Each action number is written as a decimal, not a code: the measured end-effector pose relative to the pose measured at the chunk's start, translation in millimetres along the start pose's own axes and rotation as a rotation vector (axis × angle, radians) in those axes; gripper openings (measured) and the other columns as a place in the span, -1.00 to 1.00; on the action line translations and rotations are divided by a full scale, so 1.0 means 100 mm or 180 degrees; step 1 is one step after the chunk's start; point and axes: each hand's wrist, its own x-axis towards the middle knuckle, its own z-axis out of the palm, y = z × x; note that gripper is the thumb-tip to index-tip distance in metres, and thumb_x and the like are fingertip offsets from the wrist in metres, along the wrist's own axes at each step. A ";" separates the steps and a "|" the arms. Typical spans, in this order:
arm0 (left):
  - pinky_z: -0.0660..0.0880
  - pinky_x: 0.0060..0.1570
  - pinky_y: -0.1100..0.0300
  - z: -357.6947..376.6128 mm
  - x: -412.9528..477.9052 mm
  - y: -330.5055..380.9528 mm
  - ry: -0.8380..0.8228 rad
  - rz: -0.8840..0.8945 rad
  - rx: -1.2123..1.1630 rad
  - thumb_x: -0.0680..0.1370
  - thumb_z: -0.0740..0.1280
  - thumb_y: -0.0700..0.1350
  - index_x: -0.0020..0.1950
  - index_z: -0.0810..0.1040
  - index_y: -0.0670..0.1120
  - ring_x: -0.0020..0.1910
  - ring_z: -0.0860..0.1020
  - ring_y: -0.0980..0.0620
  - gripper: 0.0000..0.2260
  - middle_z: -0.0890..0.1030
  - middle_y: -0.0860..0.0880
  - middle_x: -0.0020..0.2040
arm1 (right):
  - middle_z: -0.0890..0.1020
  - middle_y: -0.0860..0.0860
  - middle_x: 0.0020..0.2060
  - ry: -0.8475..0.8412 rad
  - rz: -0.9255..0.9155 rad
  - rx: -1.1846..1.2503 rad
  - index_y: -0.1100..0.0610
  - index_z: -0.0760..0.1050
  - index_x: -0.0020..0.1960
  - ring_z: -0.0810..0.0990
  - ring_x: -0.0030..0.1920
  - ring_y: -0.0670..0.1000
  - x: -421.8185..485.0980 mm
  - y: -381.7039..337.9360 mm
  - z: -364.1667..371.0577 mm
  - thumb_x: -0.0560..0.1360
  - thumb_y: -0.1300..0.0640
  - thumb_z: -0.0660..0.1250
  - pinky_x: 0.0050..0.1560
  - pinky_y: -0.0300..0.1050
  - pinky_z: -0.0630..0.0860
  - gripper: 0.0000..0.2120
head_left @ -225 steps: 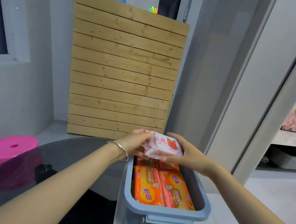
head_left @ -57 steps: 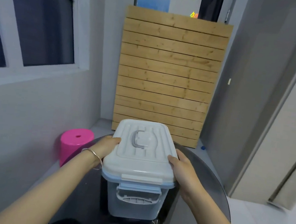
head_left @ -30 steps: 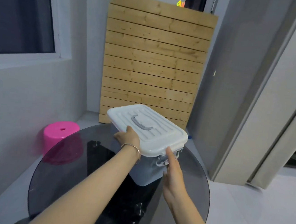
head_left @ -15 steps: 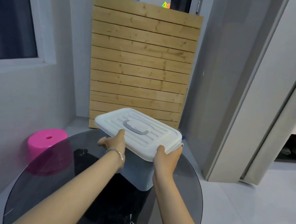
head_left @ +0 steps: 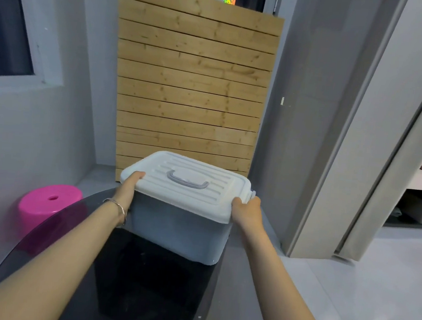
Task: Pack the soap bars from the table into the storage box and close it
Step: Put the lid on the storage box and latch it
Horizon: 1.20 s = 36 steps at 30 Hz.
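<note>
The blue-grey storage box (head_left: 177,230) stands on the round dark glass table (head_left: 141,287), turned with a long side towards me. Its white ribbed lid (head_left: 189,183) with a grey handle (head_left: 187,182) lies flat on top. My left hand (head_left: 129,186) grips the lid's left end, fingers curled over the edge. At the lid's right end my right hand (head_left: 246,211) holds the edge near the side latch. No soap bars show; the closed lid hides the inside.
A pink plastic stool (head_left: 48,202) stands on the floor left of the table. A wooden slat panel (head_left: 191,85) leans against the wall behind the box. A door frame and pale tiled floor lie to the right.
The box has turned so a long side faces me. Both hands have shifted to the lid's two short ends, and the lid now sits level on the box.
</note>
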 end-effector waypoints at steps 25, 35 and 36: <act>0.43 -0.26 0.22 -0.49 -0.13 0.00 -0.0099 0.0157 0.0002 0.46 0.36 -0.16 0.25 0.49 -0.19 -0.19 0.53 0.03 -0.64 0.61 -0.08 -0.06 | 0.52 0.12 0.31 -0.0806 -0.1931 -0.2275 0.12 0.41 0.36 0.50 0.29 0.18 0.20 -0.38 0.70 0.56 0.00 0.15 0.32 0.10 0.37 -0.59; 0.52 0.10 -0.06 -0.39 -0.10 0.00 0.0193 0.0592 0.0468 0.50 0.28 -0.15 0.24 0.49 -0.06 0.07 0.59 -0.14 -0.70 0.62 -0.10 0.10 | 0.33 -0.02 0.48 -0.1778 -0.2531 -0.3080 0.05 0.33 0.44 0.23 0.50 0.03 0.24 -0.37 1.53 0.64 -0.02 -0.07 0.49 0.07 0.06 -0.56; 0.51 0.07 -0.01 -0.39 -0.10 0.01 0.0195 0.0627 0.0508 0.51 0.27 -0.15 0.27 0.47 -0.07 0.06 0.58 -0.11 -0.68 0.61 -0.10 0.10 | 0.26 -0.04 0.51 -0.1813 -0.2544 -0.3173 0.03 0.28 0.48 0.18 0.52 0.01 0.25 -0.37 1.53 0.64 -0.01 -0.07 0.51 0.05 0.04 -0.56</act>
